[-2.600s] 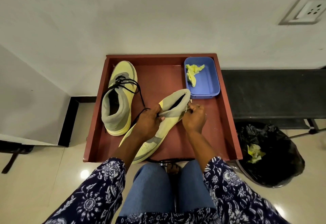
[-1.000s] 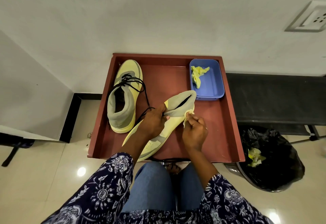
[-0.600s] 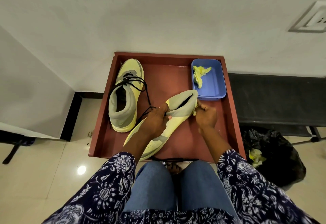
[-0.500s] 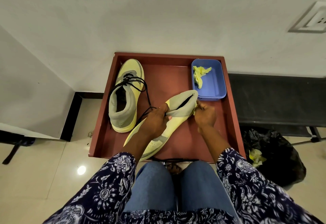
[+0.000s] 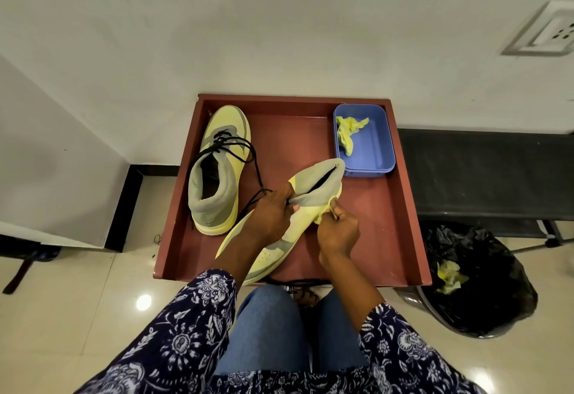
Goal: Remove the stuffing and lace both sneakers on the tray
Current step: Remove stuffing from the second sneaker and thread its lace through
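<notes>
Two hands work over the red tray [image 5: 400,207]. The left hand [image 5: 270,216] grips the near sneaker [image 5: 313,195] at its grey collar; the shoe lies tilted. The right hand [image 5: 338,232] pinches yellow stuffing [image 5: 324,215] at the collar's edge. Farther left, the second sneaker [image 5: 217,170] stands upright, black lace [image 5: 248,151] loose. Beyond, a blue tub [image 5: 377,145] holds crumpled yellow paper [image 5: 348,133].

Matt, reddish-brown tray [image 5: 400,207], smooth like painted wood. On it, 2 sneakers: the laced sneaker [image 5: 217,170] and the held sneaker [image 5: 298,223] have soft grey cloth collars and smooth yellow uppers. In the tray's far right corner, a smooth blue plastic box [image 5: 377,145] holds crumpled yellow paper [image 5: 348,133]. Right of the tray, a crinkled glossy black plastic bag [image 5: 484,275]. Glossy floor tiles [image 5: 77,300].
</notes>
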A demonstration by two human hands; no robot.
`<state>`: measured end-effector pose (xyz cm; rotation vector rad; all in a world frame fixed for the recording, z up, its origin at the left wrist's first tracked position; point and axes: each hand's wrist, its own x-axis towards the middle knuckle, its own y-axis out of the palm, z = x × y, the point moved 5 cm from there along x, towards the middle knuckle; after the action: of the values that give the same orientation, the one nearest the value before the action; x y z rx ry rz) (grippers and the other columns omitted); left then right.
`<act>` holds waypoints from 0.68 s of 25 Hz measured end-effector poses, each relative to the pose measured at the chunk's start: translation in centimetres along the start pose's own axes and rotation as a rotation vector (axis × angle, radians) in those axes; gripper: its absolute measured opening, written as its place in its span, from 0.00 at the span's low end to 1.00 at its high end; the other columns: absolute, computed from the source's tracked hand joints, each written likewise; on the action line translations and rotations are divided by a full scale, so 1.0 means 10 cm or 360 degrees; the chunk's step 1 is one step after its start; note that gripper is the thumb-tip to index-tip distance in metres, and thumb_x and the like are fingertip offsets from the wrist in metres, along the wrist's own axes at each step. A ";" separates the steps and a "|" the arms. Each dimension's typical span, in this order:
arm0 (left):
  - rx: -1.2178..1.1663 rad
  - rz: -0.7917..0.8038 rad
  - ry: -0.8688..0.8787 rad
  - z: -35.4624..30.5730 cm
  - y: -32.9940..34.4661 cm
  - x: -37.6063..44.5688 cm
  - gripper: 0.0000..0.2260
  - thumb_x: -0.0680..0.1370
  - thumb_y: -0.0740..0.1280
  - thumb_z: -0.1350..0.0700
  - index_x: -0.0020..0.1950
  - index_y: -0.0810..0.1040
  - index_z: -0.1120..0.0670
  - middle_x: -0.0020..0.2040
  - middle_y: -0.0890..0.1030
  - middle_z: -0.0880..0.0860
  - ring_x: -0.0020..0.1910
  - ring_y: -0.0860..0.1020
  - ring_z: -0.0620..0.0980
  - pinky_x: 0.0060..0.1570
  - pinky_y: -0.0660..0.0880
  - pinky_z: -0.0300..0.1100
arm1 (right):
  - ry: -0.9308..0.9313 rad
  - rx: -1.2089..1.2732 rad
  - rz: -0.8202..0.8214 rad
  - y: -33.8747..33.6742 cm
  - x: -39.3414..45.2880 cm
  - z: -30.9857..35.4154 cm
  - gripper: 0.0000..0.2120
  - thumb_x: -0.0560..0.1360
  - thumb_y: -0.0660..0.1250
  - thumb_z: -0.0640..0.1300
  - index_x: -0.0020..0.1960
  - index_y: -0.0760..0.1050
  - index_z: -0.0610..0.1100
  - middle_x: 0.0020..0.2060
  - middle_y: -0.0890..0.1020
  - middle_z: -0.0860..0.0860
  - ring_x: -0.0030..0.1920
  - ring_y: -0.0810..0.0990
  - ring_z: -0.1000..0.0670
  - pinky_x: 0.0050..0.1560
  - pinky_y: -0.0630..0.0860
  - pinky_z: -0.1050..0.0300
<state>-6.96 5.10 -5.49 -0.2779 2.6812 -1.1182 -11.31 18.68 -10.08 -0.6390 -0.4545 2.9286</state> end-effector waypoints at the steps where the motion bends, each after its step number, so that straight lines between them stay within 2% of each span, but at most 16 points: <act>1: 0.0006 0.0001 0.0002 0.00 0.00 0.00 0.08 0.78 0.62 0.60 0.45 0.62 0.56 0.42 0.76 0.63 0.43 0.74 0.61 0.41 0.67 0.48 | 0.0069 0.0047 -0.0024 0.00 0.05 0.01 0.16 0.75 0.62 0.33 0.61 0.76 0.39 0.57 0.81 0.46 0.51 0.78 0.49 0.56 0.76 0.54; 5: 0.0004 0.0012 -0.0002 0.00 0.01 0.01 0.08 0.78 0.62 0.60 0.44 0.62 0.56 0.39 0.74 0.58 0.42 0.74 0.60 0.41 0.68 0.47 | 0.0127 0.0051 -0.0032 -0.07 0.36 0.16 0.16 0.73 0.62 0.32 0.59 0.78 0.41 0.55 0.82 0.47 0.49 0.80 0.49 0.52 0.78 0.55; 9: -0.0019 0.0011 -0.0010 0.02 0.02 0.01 0.05 0.78 0.61 0.60 0.45 0.65 0.58 0.39 0.74 0.59 0.41 0.73 0.59 0.40 0.68 0.46 | -0.0002 -0.0148 0.0196 0.00 0.64 0.46 0.18 0.72 0.59 0.32 0.56 0.80 0.43 0.52 0.83 0.47 0.50 0.80 0.48 0.52 0.78 0.53; 12: -0.0033 -0.0003 -0.0019 0.03 0.02 0.01 0.07 0.78 0.62 0.60 0.44 0.63 0.56 0.37 0.72 0.57 0.38 0.71 0.55 0.38 0.65 0.44 | -0.0056 -0.0249 0.0276 0.01 0.66 0.51 0.19 0.71 0.58 0.31 0.56 0.80 0.44 0.51 0.83 0.47 0.51 0.80 0.47 0.53 0.78 0.52; 15: -0.0029 0.0001 -0.0018 0.03 0.02 0.01 0.08 0.78 0.62 0.60 0.44 0.62 0.56 0.38 0.73 0.59 0.40 0.73 0.58 0.39 0.67 0.46 | -0.0199 -0.0329 0.0219 -0.03 0.53 0.40 0.16 0.72 0.59 0.31 0.53 0.81 0.41 0.48 0.84 0.45 0.44 0.78 0.50 0.49 0.76 0.52; 17: -0.0031 0.0006 -0.0035 0.03 0.03 0.01 0.08 0.78 0.62 0.60 0.44 0.62 0.56 0.39 0.74 0.60 0.42 0.73 0.60 0.40 0.68 0.47 | -0.0282 -0.0347 0.0131 -0.05 0.42 0.34 0.13 0.73 0.60 0.32 0.52 0.81 0.39 0.49 0.83 0.42 0.45 0.78 0.48 0.49 0.75 0.52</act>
<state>-7.03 5.03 -5.91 -0.2862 2.6739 -1.0820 -16.55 18.95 -8.60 -0.4300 -0.7933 3.0537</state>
